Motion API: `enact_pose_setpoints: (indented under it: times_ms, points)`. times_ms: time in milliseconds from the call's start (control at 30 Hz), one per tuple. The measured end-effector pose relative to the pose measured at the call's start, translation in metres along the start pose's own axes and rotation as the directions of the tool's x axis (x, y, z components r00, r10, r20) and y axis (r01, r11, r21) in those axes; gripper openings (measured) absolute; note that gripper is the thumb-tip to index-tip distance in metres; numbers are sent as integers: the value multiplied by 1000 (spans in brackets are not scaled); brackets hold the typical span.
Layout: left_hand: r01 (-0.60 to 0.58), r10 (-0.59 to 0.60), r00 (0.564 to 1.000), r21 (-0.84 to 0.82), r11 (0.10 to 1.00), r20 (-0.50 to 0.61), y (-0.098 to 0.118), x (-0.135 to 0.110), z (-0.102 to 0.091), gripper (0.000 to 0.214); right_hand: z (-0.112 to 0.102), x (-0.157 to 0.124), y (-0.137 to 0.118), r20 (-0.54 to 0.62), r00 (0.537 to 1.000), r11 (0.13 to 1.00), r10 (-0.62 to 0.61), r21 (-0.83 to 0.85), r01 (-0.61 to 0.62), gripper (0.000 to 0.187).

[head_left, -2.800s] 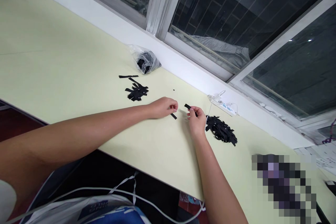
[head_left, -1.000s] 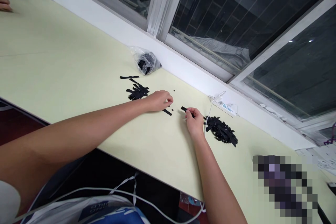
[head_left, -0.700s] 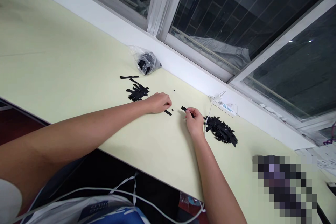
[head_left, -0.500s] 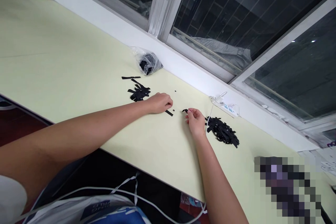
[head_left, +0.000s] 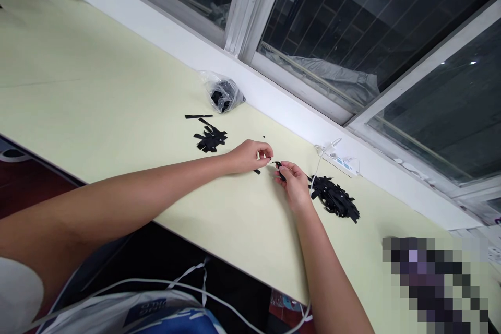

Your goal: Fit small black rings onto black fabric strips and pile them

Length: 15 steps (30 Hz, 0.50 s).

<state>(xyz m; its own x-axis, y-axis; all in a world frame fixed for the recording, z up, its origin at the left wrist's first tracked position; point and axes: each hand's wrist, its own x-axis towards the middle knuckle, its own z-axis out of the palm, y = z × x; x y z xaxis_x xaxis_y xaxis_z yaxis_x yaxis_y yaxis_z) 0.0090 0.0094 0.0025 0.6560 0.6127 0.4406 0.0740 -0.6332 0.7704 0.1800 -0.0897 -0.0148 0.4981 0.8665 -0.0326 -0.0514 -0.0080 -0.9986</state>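
My left hand (head_left: pixel 252 156) has its thumb and forefinger pinched on a small dark piece, too tiny to make out clearly, just left of the right fingers. In my right hand (head_left: pixel 294 180) a short black fabric strip (head_left: pixel 278 164) is gripped, its end curling out toward the left hand. Part of another black strip (head_left: pixel 257 171) lies on the table under the left hand. To the left sits a small pile of black strips (head_left: pixel 211 139), and a bigger heap of black strips (head_left: pixel 334 198) lies right of the right hand.
A clear plastic bag (head_left: pixel 224 95) with black pieces inside stands by the wall. One loose strip (head_left: pixel 198 116) and a tiny dark dot (head_left: pixel 264 136) lie on the yellowish table (head_left: pixel 117 94). A white power strip (head_left: pixel 344 163) with a cable (head_left: pixel 318 164) runs near the large heap.
My left hand has moved right, close to the right hand, its fingers now raised in a pinch. The small black ring that lay between the hands no longer shows on the table.
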Motion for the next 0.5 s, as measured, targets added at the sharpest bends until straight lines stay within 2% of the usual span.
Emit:
enact_pose_setpoints:
  times_ms: [267,500]
  points:
    - [21,-18,998,-49,999,64,4,-2,2,16,1,-3,-1,69,997,999,-45,-28,47,33]
    - [-25,31,997,-77,997,77,0,-2,3,13,2,-2,7,184,959,951,-218,-180,250,35]
